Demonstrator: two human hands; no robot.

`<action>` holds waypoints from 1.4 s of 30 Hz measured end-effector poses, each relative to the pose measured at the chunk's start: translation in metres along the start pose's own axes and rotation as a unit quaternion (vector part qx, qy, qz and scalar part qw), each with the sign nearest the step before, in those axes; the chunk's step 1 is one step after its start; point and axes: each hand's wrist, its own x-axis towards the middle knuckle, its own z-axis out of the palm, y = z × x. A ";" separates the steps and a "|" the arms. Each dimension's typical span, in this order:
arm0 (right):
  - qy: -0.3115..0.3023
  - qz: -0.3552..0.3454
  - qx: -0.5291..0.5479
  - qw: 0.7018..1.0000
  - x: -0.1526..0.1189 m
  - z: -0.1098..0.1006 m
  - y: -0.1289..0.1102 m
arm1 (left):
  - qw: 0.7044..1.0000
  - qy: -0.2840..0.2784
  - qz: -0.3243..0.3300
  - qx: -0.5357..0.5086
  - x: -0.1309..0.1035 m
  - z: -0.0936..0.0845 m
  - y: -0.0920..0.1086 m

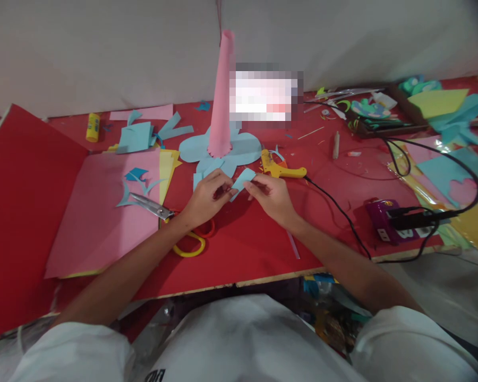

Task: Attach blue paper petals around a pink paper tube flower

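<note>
Left hand: my left hand (207, 196), at the centre of the frame, is closed in a pinch on the left end of a small light-blue paper piece (242, 180).
Right hand: my right hand (271, 193) is closed on the right end of the same piece, thumb and fingers pressed to it.
Paper piece: I hold it between both hands just above the table, below the cone.
Step in hand: I judge that I am folding or shaping the piece; the crease itself is too small to tell.
Next move: it seems to call for a steady two-hand pinch and a small turn of the paper.
Cone: a tall pink paper cone (222, 95) stands upright on a light-blue flower-shaped paper base (247, 148), just above my hands.
Tools: a yellow glue gun (281, 167) lies right of the base; steel scissors with yellow and red handles (163, 217) lie by my left wrist.
Surface: a red table (242, 239) carrying a large pink paper sheet (103, 212) at left.
Room: a plain grey wall (103, 48) runs behind.
</note>
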 end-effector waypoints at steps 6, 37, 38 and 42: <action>0.024 0.005 0.017 1.000 0.001 0.000 -0.001 | 1.000 -0.011 0.009 0.011 0.000 0.000 0.000; 0.100 -0.008 0.079 0.992 0.003 -0.008 -0.008 | 0.998 -0.035 0.030 0.039 -0.002 0.004 -0.002; 0.108 -0.011 0.087 0.990 0.004 -0.009 -0.008 | 0.998 -0.035 0.030 0.041 -0.002 0.004 -0.001; 0.145 -0.044 0.145 0.978 0.008 -0.019 -0.005 | 0.998 -0.026 0.042 0.037 -0.002 0.003 0.000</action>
